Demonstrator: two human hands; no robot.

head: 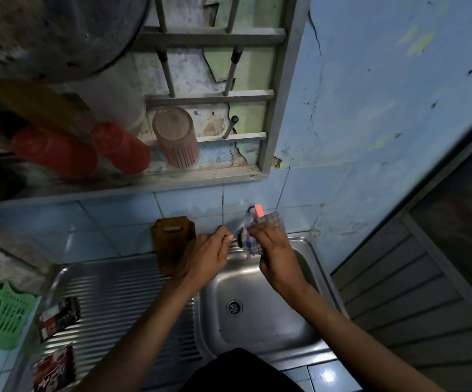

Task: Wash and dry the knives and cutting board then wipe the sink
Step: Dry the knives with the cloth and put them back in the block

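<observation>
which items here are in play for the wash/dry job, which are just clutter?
In play: checked cloth in right hand; knife in left hand; cutting board; sink; tap.
Clutter: red cups; glass; green rack; sachets.

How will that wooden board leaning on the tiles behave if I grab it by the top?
The board looks like solid wood, so probably stiff and fairly heavy for its size. It stands near upright on the ribbed drainer, propped only by the wall, so a nudge could tip or slide it. Its handle slot should give a secure hold.
</observation>
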